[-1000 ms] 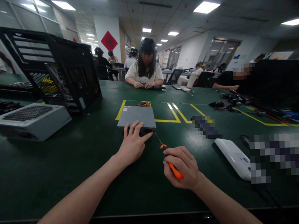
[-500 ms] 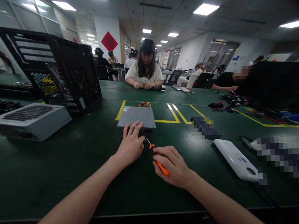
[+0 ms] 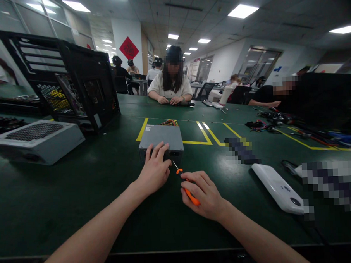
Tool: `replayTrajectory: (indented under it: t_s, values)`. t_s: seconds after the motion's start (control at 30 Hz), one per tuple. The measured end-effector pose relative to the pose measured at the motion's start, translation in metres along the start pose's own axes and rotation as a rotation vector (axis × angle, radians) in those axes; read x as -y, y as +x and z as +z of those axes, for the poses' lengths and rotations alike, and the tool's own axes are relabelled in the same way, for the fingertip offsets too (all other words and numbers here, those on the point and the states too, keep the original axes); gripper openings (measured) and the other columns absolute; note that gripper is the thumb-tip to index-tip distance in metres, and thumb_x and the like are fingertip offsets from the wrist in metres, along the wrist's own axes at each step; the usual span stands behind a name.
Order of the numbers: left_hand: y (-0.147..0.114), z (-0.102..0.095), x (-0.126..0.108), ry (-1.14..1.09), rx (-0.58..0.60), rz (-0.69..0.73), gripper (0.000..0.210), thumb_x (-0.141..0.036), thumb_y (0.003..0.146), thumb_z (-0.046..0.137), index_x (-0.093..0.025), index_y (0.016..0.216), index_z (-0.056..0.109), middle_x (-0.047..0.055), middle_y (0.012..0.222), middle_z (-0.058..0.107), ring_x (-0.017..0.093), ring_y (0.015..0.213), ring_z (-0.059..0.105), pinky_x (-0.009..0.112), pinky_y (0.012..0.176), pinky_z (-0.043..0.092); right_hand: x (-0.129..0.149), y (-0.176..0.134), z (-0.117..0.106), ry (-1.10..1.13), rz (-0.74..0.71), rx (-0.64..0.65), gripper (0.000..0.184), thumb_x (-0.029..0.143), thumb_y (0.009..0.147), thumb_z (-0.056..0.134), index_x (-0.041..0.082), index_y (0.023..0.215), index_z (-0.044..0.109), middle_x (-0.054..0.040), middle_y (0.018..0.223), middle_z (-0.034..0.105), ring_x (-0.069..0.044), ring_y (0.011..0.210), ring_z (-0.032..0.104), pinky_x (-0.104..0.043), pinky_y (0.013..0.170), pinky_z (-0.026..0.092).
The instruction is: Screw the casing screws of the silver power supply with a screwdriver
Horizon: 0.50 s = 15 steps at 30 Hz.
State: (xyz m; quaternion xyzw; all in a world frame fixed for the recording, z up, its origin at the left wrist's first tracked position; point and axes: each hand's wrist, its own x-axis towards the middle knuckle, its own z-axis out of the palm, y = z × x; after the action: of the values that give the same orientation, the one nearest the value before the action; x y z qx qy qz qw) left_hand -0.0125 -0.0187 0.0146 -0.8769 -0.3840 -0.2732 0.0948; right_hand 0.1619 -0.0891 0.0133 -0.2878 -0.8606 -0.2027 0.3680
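A grey metal computer power supply (image 3: 161, 136) lies on the green table in front of me, its coloured cables (image 3: 169, 123) bunched behind it. My left hand (image 3: 154, 165) holds its near side, fingertips at the top edge and the thumb low by the right part of the near face. My right hand (image 3: 202, 194) is closed around the orange and black handle of a screwdriver (image 3: 192, 196). The thin shaft points up and left, its tip close to the near face beside my left thumb. Whether the tip touches a screw is too small to tell.
To the left stand a second power supply (image 3: 38, 143) and an open black computer case (image 3: 89, 88). A white device (image 3: 278, 189) lies at the right, with several cables (image 3: 276, 119) farther back. Yellow tape (image 3: 196, 142) marks the table. Another person (image 3: 171, 83) works across from me.
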Motion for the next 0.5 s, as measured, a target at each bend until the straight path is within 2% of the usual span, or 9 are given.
replayTrajectory:
  t_s: [0.13,0.5]
  values:
    - [-0.0002,0.0002,0.0004,0.001,0.004,0.001,0.018,-0.012,0.073,0.052,-0.018,0.08,0.067,0.013,0.134,0.039,0.03,0.129,0.025,0.055,0.106,0.015,0.0,0.0002,-0.0008,-0.004,-0.004,-0.013,0.018,0.009,0.074,0.054,0.013,0.092,0.052,-0.0117,0.088,0.06,-0.019,0.083,0.057,-0.032,0.066,0.051]
    - [-0.0002,0.0008,0.0006,0.009,0.003,0.007,0.016,-0.015,0.073,0.052,-0.018,0.078,0.066,0.013,0.133,0.039,0.031,0.129,0.025,0.055,0.106,0.015,0.0011,0.0002,0.0015,-0.04,-0.073,0.077,0.013,0.01,0.074,0.054,0.011,0.088,0.055,-0.0112,0.086,0.062,-0.019,0.082,0.056,-0.031,0.067,0.051]
